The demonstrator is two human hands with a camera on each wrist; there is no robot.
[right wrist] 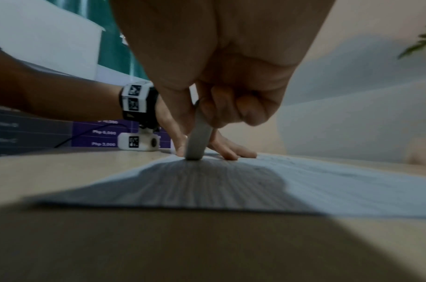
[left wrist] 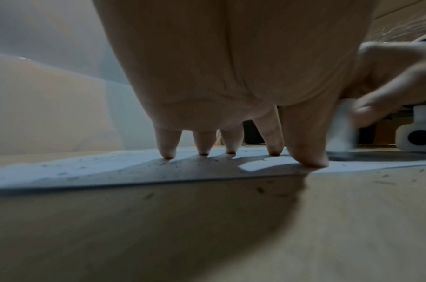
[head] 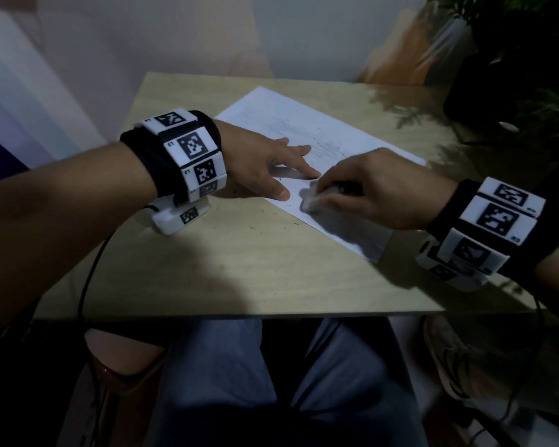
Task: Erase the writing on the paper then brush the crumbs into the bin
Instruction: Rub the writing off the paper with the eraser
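On the purple board (right wrist: 105, 133) behind the table, seen from the right wrist, we read "Php 6,000" and below it "Php 3,000"; a line above them is too blurred for us to make out. The wristband (head: 192, 153) on the left arm carries black-and-white square marker patterns with tiny characters beside them that we cannot read. The pencil marks on the paper (head: 304, 124) are too faint for us to read.

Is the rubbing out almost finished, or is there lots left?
Partly done: dark crumbs lie around. The right hand is rubbing the white eraser on the white paper sheet, which the left hand presses flat. Faint writing remains. Brushing isn't started; no bin is visible.
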